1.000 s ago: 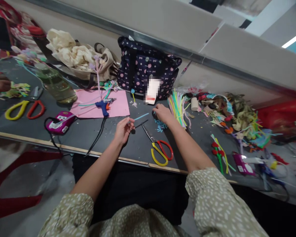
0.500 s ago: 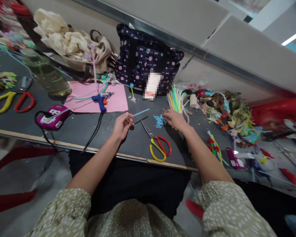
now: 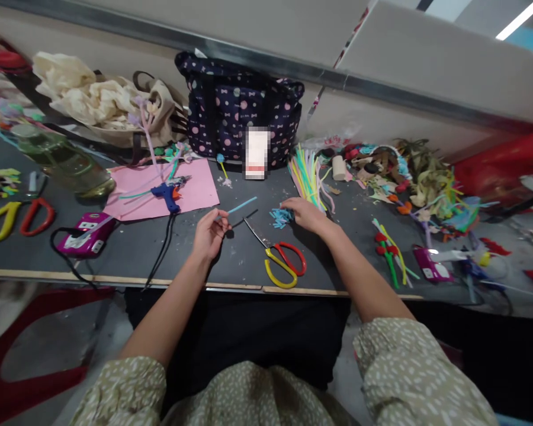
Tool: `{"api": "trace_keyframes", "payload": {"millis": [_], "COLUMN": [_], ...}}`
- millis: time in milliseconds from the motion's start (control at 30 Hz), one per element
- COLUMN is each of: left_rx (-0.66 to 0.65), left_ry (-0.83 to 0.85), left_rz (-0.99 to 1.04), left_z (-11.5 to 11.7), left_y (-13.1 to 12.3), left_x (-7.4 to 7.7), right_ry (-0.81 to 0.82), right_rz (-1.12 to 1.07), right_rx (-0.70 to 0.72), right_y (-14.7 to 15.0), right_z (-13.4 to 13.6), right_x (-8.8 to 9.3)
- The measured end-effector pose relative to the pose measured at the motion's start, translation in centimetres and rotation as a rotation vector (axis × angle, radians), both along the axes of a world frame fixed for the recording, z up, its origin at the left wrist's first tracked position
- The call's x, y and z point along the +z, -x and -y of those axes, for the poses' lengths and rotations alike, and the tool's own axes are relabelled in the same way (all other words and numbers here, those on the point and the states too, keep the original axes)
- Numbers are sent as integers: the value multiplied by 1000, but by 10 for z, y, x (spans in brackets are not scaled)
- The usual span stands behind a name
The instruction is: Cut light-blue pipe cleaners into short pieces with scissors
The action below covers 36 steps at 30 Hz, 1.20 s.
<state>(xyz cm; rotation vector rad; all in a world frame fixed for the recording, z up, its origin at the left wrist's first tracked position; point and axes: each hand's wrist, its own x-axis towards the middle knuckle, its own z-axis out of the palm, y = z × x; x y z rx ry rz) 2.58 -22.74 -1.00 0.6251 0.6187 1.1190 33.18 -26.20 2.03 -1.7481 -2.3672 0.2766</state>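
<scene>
My left hand [image 3: 212,232] pinches a light-blue pipe cleaner [image 3: 243,205], which sticks out to the right above the dark table. My right hand [image 3: 308,216] is at a small pile of short blue pipe cleaner pieces [image 3: 281,218], fingers bent and fingertips at its upper right edge. Whether a piece is between those fingertips is hidden. Between the hands lie scissors [image 3: 279,260] with one yellow and one red handle, blades pointing away to the left. Just beyond my right hand is a bundle of long pastel pipe cleaners [image 3: 308,174].
At left, a blue glue gun [image 3: 167,195] rests on pink paper [image 3: 199,188], near a purple box [image 3: 86,235], a bottle [image 3: 66,163] and other scissors [image 3: 20,219]. A dark patterned bag [image 3: 240,112] stands behind. Red pipe cleaner flowers [image 3: 385,251] and craft scraps [image 3: 400,177] lie right.
The camera view has turned, so the table looks more level and the things at left sit further left. Both hands keep nearly the same places, the left still pinching the blue pipe cleaner.
</scene>
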Motion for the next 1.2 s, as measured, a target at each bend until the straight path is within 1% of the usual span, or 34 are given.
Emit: {"api": "trace_keyframes", "payload": {"millis": [67, 167, 233, 267, 333, 367, 400, 433, 500, 567, 667, 800, 900, 967, 1033, 1133, 1200], "left_rx": [-8, -16, -20, -21, -23, -24, -24, -27, -36, -41, -38, -36, -37, -35, -38, -44, -46], "left_ry": [-12, -29, -36, -38, -42, -44, -46, -47, -46, -47, -51, -43, -38, -33, -29, -38, -42], "left_rz": [-5, -33, -60, -72, -87, -90, -91, -89, -85, -82, -81, -94, -109, -111, -110, -106, -102], "left_z": [0, 1, 2, 3, 4, 4, 4, 4, 4, 4, 5, 7, 7, 6, 6, 6, 5], "left_y": [-1, -1, 0, 0, 1, 1, 1, 1, 1, 1, 1, 1, 1, 1, 1, 1, 1], "left_x": [-1, -1, 0, 1, 1, 1, 1, 1, -1, -2, -1, 2, 4, 5, 5, 4, 3], "right_ry": [-24, 36, 43, 8, -137, -191, -212, -190, -80, 34, 93, 65, 33, 41, 117, 353, 477], "right_rz": [8, 40, 25, 2, -73, -104, -126, -144, -181, -187, -154, -104, -158, -249, -437, -859, -1071], "right_rx": [-47, -65, -73, -92, -174, -214, -252, -258, -217, -151, -113, -176, -246, -313, -414, -559, -621], "right_y": [-3, 1, 7, 9, 15, 19, 23, 28, 40, 53, 71, 84, 87, 84, 79, 69, 65], "right_z": [3, 8, 16, 22, 42, 54, 67, 81, 107, 129, 149, 152, 146, 141, 137, 132, 131], "right_x": [-1, -1, 2, 6, 15, 19, 23, 26, 28, 24, 10, -8, -15, -16, -14, -6, 3]}}
